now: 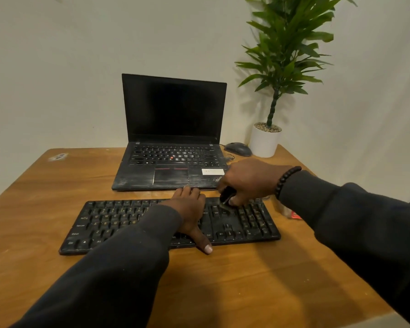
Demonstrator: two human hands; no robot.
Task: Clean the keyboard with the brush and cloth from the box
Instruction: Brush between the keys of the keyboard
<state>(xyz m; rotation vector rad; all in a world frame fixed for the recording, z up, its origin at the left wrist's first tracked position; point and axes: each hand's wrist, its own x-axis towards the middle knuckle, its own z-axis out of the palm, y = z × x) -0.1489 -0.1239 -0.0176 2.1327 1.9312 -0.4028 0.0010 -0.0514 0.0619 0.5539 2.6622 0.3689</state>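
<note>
Counter [45,197]: a brown wooden top that holds all the things.
Keyboard [109,221]: black and dusty, it lies flat near the front of the counter, just in front of the laptop. This is the thing to be cleaned.
Left hand [189,209]: it lies flat on the middle of the keyboard. The fingers are straight and reach over the back edge, and the thumb sticks out over the front edge. It grabs nothing. I think it presses down so the keyboard does not slide.
Laptop [173,138]: open, with a dark screen, it sits behind the keyboard. Its flat part looks dusty too.
Brush [226,196]: small and dark, with its tip down on the keys right of the middle. Most of it is hidden by the hand.
Right hand [251,181]: its fingers are curled round the brush, holding it tilted down so the bristles can get between the keys. I think the brushing step is going on now.
Mouse [238,149]: grey, at the back, beside the plant pot.
Plant [284,55]: green, in a white pot at the back right corner.
Box: something clear with a red bit [291,213] sits just right of the keyboard. It is partly hidden by the right sleeve, so I cannot tell if it is the box.
Cloth: I cannot see it.
</note>
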